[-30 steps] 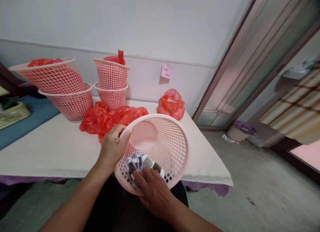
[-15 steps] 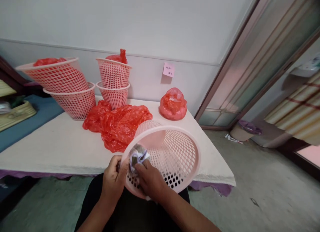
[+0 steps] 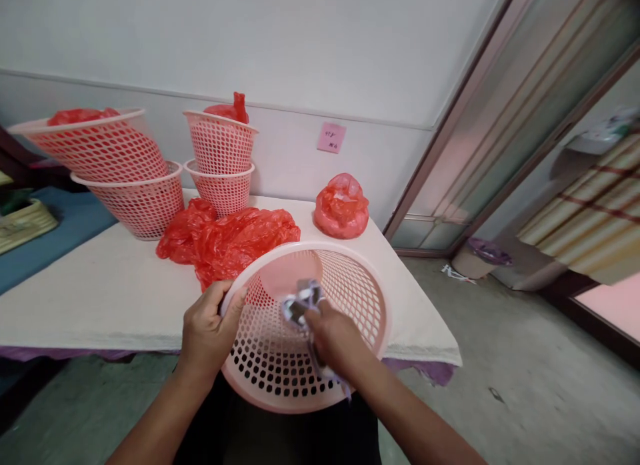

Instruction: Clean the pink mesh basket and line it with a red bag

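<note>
A pink perforated plastic basket [image 3: 380,311] is tilted with its mouth toward me, above my lap at the table's front edge. My left hand [image 3: 207,325] grips its rim on the left, thumb inside. Inside the mouth, my right hand [image 3: 333,335] is closed on a bunched cloth [image 3: 303,305], purple, white and dark in colour and partly blurred by motion. Part of the cloth hangs below that hand. Just behind the basket lie crumpled red plastic bags [image 3: 240,241].
Stacked pink baskets [image 3: 133,201] with red bags in their tops stand at the back left, beside a second stack [image 3: 220,145]. A red bag bundle [image 3: 341,208] sits at the table's [image 3: 100,305] back right. A waste bin [image 3: 477,258] stands on the floor at right.
My right hand has moved the cloth from the basket's left rim toward the middle of its mouth. The basket has turned, its mouth facing more upward, and my left hand has shifted left.
</note>
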{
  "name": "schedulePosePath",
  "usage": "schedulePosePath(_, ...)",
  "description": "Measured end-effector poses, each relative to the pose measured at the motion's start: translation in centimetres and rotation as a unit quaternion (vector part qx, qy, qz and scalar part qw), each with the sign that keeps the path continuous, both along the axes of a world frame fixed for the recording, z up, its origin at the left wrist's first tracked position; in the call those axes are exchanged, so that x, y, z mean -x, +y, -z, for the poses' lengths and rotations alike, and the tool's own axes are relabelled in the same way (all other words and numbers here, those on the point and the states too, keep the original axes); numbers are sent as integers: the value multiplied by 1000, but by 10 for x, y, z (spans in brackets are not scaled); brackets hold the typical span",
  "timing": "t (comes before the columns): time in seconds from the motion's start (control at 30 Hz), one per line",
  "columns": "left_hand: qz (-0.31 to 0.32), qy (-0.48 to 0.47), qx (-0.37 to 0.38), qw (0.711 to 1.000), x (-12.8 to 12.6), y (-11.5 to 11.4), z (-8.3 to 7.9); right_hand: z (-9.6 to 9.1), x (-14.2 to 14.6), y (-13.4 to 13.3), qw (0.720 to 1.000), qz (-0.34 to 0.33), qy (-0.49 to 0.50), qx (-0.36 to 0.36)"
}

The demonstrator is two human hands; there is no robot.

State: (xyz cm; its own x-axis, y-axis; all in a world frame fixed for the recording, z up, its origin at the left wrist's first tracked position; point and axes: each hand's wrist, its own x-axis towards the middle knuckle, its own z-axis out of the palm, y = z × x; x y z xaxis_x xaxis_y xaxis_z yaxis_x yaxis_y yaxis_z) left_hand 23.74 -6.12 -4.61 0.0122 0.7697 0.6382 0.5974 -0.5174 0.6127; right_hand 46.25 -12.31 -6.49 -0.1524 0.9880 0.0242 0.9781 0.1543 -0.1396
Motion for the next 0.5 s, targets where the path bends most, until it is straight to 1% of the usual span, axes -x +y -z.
schedulePosePath(0.1,6,6,1,1000,-5,3,-9,6,26,-19,990,-119,71,34)
schedulePosePath(0.17,20,6,1,1000,-8,5,-13,9,39,-28,981,-160,105,30)
schedulePosePath(0.23,35,3,8,999,-9,6,-16,12,45,-33,979,-172,108,17)
schedulePosePath(0.4,59,-31,66,996,-13,11,-18,21,48,-36,987,-159,39,-7)
schedulePosePath(0.5,59,-47,79,994,-13,12,-17,24,51,-36,985,-166,44,-17)
